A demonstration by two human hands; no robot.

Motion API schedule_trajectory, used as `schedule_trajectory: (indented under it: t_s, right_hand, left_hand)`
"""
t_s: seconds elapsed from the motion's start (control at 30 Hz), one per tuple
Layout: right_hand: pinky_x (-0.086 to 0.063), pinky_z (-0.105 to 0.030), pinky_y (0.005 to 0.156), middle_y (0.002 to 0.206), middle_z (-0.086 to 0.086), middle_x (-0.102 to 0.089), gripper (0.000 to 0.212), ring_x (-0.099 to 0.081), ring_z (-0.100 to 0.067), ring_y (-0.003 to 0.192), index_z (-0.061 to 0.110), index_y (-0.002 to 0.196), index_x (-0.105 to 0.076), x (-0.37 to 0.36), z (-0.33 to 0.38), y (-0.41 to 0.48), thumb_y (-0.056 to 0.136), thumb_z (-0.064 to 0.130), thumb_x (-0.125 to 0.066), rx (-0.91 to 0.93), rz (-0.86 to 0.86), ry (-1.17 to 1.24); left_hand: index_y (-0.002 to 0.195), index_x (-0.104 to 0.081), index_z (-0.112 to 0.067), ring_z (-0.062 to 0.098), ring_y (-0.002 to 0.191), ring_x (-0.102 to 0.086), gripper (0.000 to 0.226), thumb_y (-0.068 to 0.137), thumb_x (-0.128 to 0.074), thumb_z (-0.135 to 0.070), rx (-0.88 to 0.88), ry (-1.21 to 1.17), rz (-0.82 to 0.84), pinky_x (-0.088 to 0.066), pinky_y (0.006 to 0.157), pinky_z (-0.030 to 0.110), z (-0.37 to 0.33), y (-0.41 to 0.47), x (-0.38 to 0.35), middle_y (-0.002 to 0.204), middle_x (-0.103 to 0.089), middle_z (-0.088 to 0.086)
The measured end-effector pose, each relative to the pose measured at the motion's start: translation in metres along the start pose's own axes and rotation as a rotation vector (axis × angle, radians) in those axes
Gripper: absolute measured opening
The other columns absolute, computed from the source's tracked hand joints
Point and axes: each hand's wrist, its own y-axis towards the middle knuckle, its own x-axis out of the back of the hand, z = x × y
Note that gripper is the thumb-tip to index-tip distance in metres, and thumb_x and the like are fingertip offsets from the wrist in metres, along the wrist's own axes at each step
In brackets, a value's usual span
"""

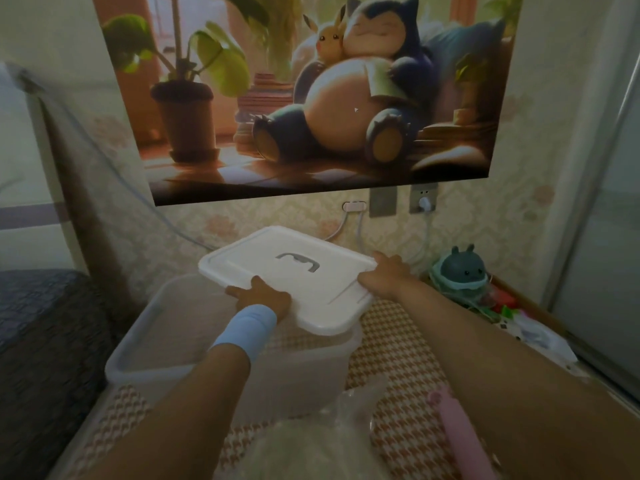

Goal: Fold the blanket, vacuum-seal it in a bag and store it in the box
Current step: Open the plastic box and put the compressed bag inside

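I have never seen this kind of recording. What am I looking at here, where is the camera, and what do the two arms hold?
There is no machine here: the arms belong to a person, and the one camera sits on that person's head, looking forward and down. The left hand, with a blue wristband, and the right hand each grip an edge of a white lid, held over a translucent box. The box stands on a checked cloth surface. Nearer the camera lie a clear plastic bag and a pink object I cannot identify. A cartoon poster hangs on the wall behind.
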Motion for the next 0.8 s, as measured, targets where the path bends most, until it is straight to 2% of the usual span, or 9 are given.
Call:
schedule_trajectory:
  t_s: [0.13,0.23,0.3,0.37,0.47,0.57,0.63,0.73,0.8]
  right_hand:
    - [-0.040,-0.042,0.107,0.153,-0.018,-0.030,0.069,-0.038,-0.037,0.133,0.016,0.151,-0.032,0.002,-0.012,-0.003,0.089,0.045,-0.044,-0.105,-0.040,0.065]
    - [-0.046,-0.039,0.095,0.133,-0.012,-0.054,0.060,-0.053,-0.032,0.112,0.016,0.137,-0.049,0.014,-0.028,-0.016,0.083,0.041,-0.037,-0.081,-0.022,0.084]
    - [-0.048,-0.037,0.087,0.128,-0.012,-0.056,0.063,-0.055,-0.032,0.105,0.018,0.134,-0.050,0.027,-0.047,-0.029,0.078,0.043,-0.035,-0.101,-0.054,0.113]
    - [-0.045,-0.038,0.091,0.138,-0.016,-0.046,0.067,-0.049,-0.036,0.115,0.020,0.140,-0.045,0.039,-0.069,-0.042,0.080,0.047,-0.033,-0.144,-0.105,0.133]
    - [-0.039,-0.048,0.108,0.150,-0.023,-0.033,0.072,-0.037,-0.043,0.132,0.023,0.146,-0.039,0.052,-0.113,-0.057,0.082,0.053,-0.029,-0.191,-0.181,0.137]
    - [-0.041,-0.043,0.104,0.148,-0.020,-0.041,0.060,-0.043,-0.039,0.129,0.026,0.142,-0.046,0.060,-0.157,-0.067,0.092,0.057,-0.039,-0.177,-0.257,0.187]
    - [-0.037,-0.045,0.109,0.151,-0.019,-0.038,0.060,-0.039,-0.038,0.133,0.026,0.143,-0.047,0.059,-0.180,-0.075,0.094,0.061,-0.044,-0.201,-0.274,0.233]
    - [-0.022,-0.047,0.119,0.160,-0.019,-0.020,0.073,-0.022,-0.040,0.145,0.025,0.154,-0.032,0.047,-0.205,-0.078,0.094,0.065,-0.043,-0.236,-0.182,0.168]
    - [-0.020,-0.047,0.119,0.163,-0.013,-0.018,0.077,-0.018,-0.037,0.148,0.026,0.156,-0.027,0.035,-0.203,-0.079,0.093,0.069,-0.039,-0.187,-0.045,0.028]
  left_hand:
    - [0.150,-0.021,-0.024,0.047,0.121,-0.045,0.066,0.092,-0.052,-0.017,-0.118,-0.173,-0.060,-0.048,0.083,0.041,-0.005,0.000,0.008,0.158,0.006,0.015]
    - [0.147,-0.029,-0.024,0.043,0.117,-0.050,0.062,0.092,-0.056,-0.019,-0.253,-0.224,-0.108,-0.046,0.075,0.036,-0.022,-0.007,0.009,0.155,-0.013,0.013]
    - [0.145,-0.033,-0.022,0.040,0.118,-0.049,0.061,0.091,-0.061,-0.022,-0.294,-0.225,-0.090,-0.048,0.080,0.037,-0.039,-0.015,0.005,0.151,-0.022,0.012]
    - [0.143,-0.035,-0.022,0.039,0.120,-0.048,0.061,0.089,-0.064,-0.028,-0.332,-0.184,-0.035,-0.048,0.090,0.042,-0.058,-0.023,-0.004,0.148,-0.027,0.012]
    - [0.143,-0.034,-0.027,0.039,0.121,-0.048,0.064,0.087,-0.064,-0.040,-0.383,-0.082,0.062,-0.046,0.092,0.042,-0.092,-0.038,-0.029,0.150,-0.023,0.011]
    - [0.148,-0.026,-0.032,0.042,0.130,-0.040,0.075,0.085,-0.062,-0.050,-0.401,0.021,0.184,-0.043,0.101,0.044,-0.129,-0.047,-0.062,0.157,-0.010,0.014]
    - [0.152,-0.014,-0.033,0.042,0.139,-0.026,0.081,0.087,-0.057,-0.054,-0.393,0.208,0.256,-0.036,0.108,0.048,-0.141,-0.050,-0.086,0.159,0.000,0.016]
    - [0.153,-0.009,-0.032,0.040,0.145,-0.008,0.072,0.094,-0.040,-0.059,-0.446,0.566,0.299,-0.019,0.115,0.053,-0.146,-0.061,-0.125,0.160,0.004,0.013]
    - [0.151,-0.022,-0.031,0.036,0.144,-0.018,0.063,0.095,-0.037,-0.057,-0.543,0.644,0.333,-0.021,0.115,0.051,-0.142,-0.073,-0.140,0.160,-0.013,0.009]
